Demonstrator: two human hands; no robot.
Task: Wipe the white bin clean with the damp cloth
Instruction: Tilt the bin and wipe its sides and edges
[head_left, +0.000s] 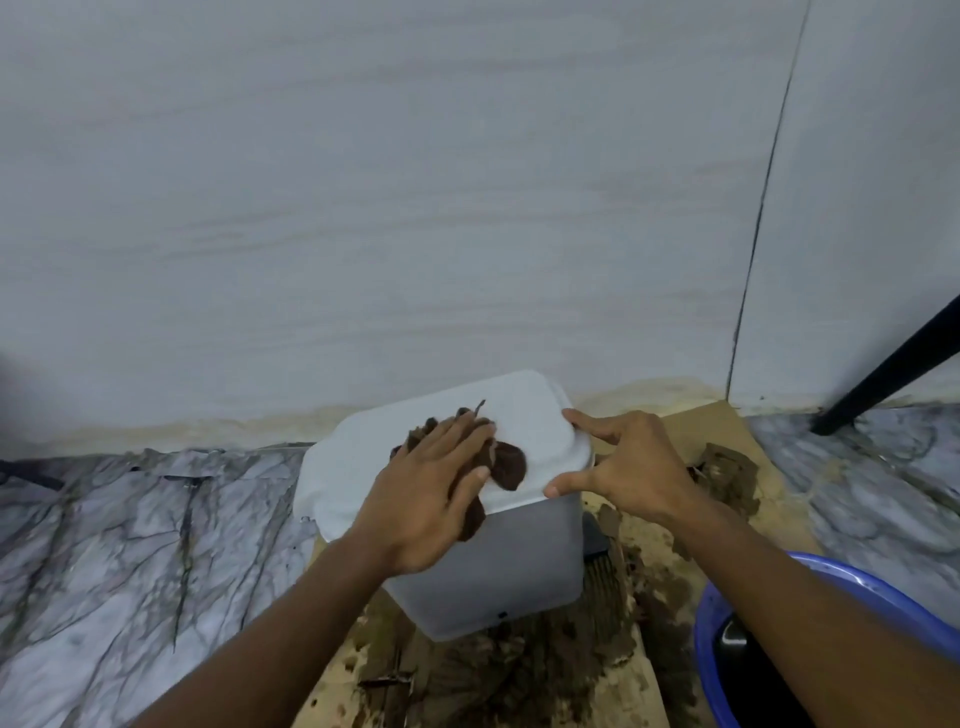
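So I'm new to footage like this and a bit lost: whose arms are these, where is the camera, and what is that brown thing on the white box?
There is no machine here. A person wears a camera on their head, so you look down along their own arms. The white box is a bin standing on dirty cardboard on a marble-patterned floor. The brown thing is a cloth. The left hand presses it flat on the bin's lid, and the right hand touches the lid's edge, probably to steady it. A blue basin sits at the lower right.
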